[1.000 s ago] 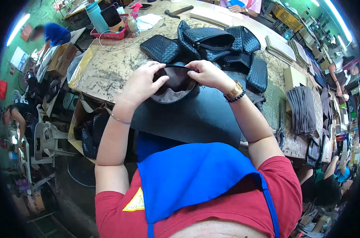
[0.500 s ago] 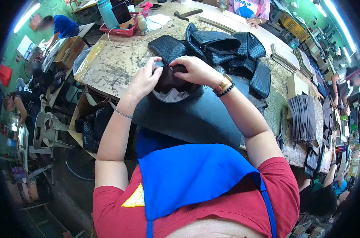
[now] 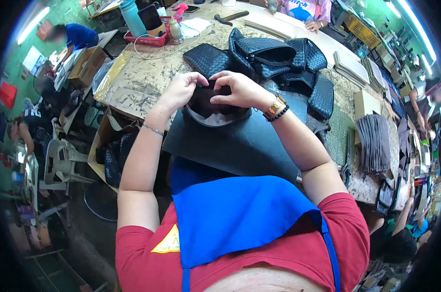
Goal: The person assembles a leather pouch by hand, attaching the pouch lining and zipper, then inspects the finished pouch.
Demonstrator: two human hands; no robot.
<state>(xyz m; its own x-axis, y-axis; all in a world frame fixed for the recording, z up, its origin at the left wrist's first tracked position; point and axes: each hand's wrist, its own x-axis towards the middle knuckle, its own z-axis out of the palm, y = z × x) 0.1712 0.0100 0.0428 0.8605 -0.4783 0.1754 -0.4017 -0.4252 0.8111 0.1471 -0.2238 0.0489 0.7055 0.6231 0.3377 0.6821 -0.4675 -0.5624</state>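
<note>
- Find the pouch (image 3: 226, 123) on the dark mat (image 3: 235, 148), just in front of the body, mouth up and gaping, with pale lining (image 3: 213, 118) showing inside the near wall.
- Read the left hand (image 3: 180, 90) as bent-fingered, tips drawn close together at the far edge of the mouth; cannot tell a firm pinch from a light touch.
- Read the right hand (image 3: 243, 91) as curved into a C, thumb and forefinger spread apart, thumb reaching into the mouth, forefinger near the far edge.
- Steady that edge with the left tips, leaving the right thumb free to feel along the inside.
- Use fingertips only, in short moves; probably too cramped in there for a whole fist.
- Smooth the lining against the wall before any pinch, to avoid catching a fold.
- Let the mat bear the weight; avoid tugging hard enough to skid or twist the pouch.
- Hold the watch (image 3: 275, 106) and beads (image 3: 281, 113) clear of the wall, likely to mark under metal.
- Leave knuckle room before the woven bags (image 3: 274, 54), heaped just beyond the hands.
</note>
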